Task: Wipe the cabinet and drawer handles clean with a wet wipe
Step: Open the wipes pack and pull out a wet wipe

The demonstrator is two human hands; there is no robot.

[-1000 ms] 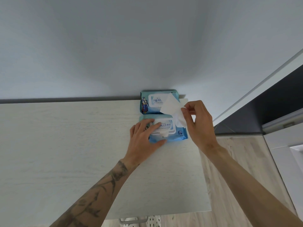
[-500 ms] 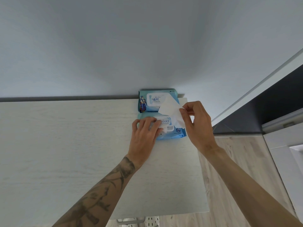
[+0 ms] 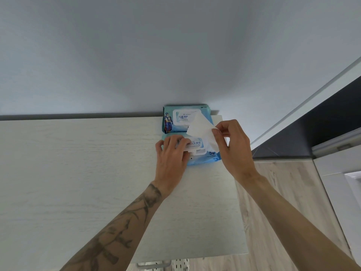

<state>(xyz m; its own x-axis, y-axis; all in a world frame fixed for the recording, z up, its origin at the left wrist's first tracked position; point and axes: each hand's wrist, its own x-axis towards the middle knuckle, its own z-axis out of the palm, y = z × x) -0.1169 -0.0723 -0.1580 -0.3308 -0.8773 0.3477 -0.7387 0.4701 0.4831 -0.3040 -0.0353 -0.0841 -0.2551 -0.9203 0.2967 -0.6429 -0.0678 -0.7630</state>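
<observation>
Rising from the nearer wipe pack [image 3: 199,160], a white wet wipe [image 3: 203,132] is pinched at its edge between thumb and forefinger of the right hand [image 3: 232,149]. The left hand [image 3: 172,159] lies flat on that pack, fingers [image 3: 180,143] together across its open lid. A second pack [image 3: 185,119] sits touching behind it, at the desk's [image 3: 78,173] far right corner against the wall [image 3: 136,55].

a big plain wall [image 3: 136,55] fills the top, pale grey-blue. below it is a flat white wood top [image 3: 68,173]. on the right is a light wood floor [image 3: 283,202], a dark strip [image 3: 322,124] and a white cupboard [image 3: 341,182].
</observation>
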